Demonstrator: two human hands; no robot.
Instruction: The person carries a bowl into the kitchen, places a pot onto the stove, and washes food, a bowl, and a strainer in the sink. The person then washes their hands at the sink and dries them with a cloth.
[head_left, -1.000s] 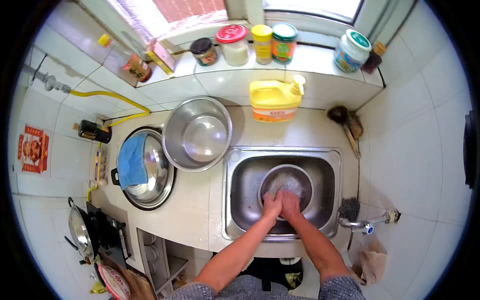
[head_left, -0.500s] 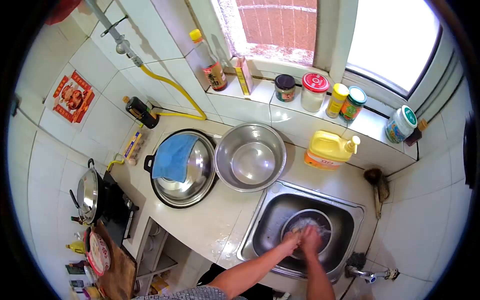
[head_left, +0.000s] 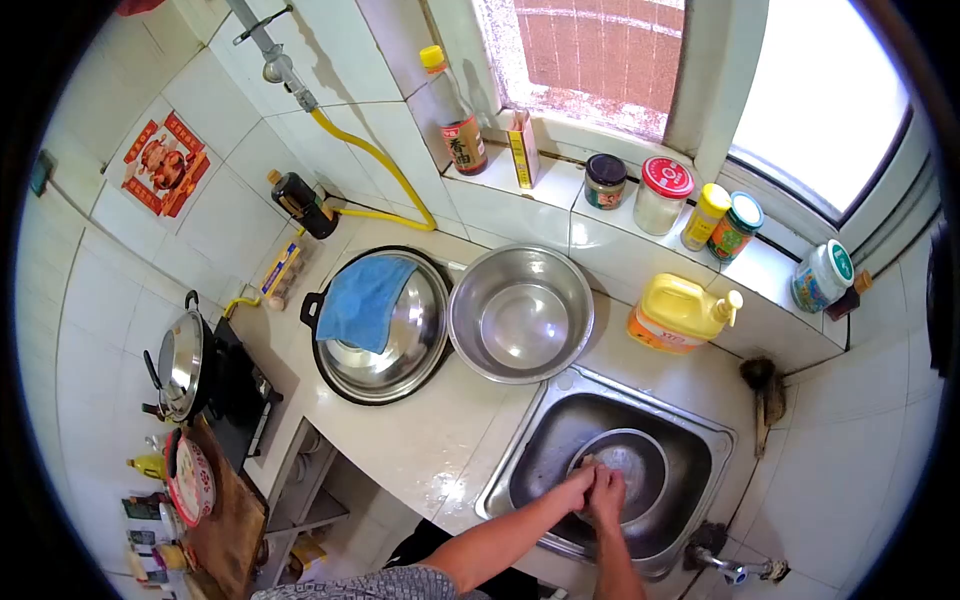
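My left hand [head_left: 574,490] and my right hand [head_left: 607,494] are pressed together over a round metal bowl [head_left: 655,468] in the sink. Both have their fingers closed. A small pale bit shows at the fingertips of the left hand, but I cannot tell what it is. The bowl sits inside the stainless steel sink [head_left: 690,430], tilted slightly in this view, with the wrists crossing its near rim.
A large steel basin [head_left: 470,330] stands on the counter left of the sink. Beside it is a lidded pan [head_left: 420,330] with a blue cloth [head_left: 365,305]. A yellow jug [head_left: 670,315] stands behind the sink; the faucet [head_left: 730,570] is at right.
The hands were blurred with splashing water around them; now they are sharper, drawn slightly nearer, and the splash is gone. The whole view has shifted a little.
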